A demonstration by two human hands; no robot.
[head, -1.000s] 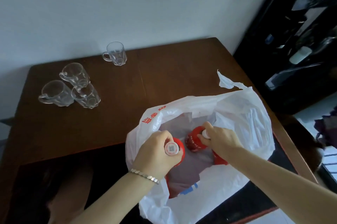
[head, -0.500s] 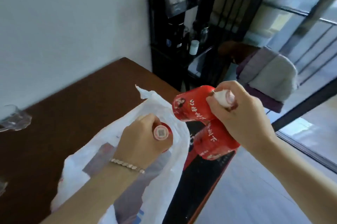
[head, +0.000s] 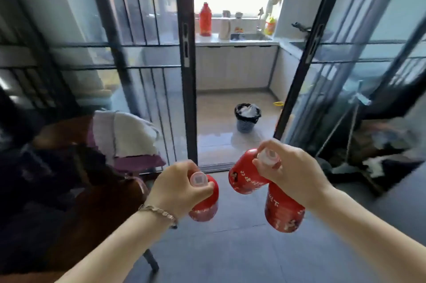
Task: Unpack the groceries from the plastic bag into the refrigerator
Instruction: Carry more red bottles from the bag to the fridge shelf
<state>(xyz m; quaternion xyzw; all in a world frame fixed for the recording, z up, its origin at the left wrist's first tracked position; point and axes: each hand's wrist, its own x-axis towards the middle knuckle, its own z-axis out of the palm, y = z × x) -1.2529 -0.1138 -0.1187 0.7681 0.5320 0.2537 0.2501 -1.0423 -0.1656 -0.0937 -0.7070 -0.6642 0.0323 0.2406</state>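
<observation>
My left hand (head: 177, 187) grips one red-labelled bottle (head: 206, 206) by its white cap, and the bottle hangs below my fingers. My right hand (head: 292, 172) holds two more red bottles by their necks: one (head: 244, 176) tilts up to the left, the other (head: 282, 210) hangs down under my wrist. All are carried in the air over the dark floor. Neither the plastic bag nor the refrigerator is in view.
A glass sliding door (head: 186, 61) stands open ahead onto a balcony with a counter (head: 235, 39) and a black waste bin (head: 247, 117). A chair draped with towels (head: 125, 132) is at the left. Dark clutter and a mop (head: 355, 126) sit at the right.
Both hands lifted the bottles out of the white bag, and my view swung right from the table to the balcony door. The bag and table have left the frame.
</observation>
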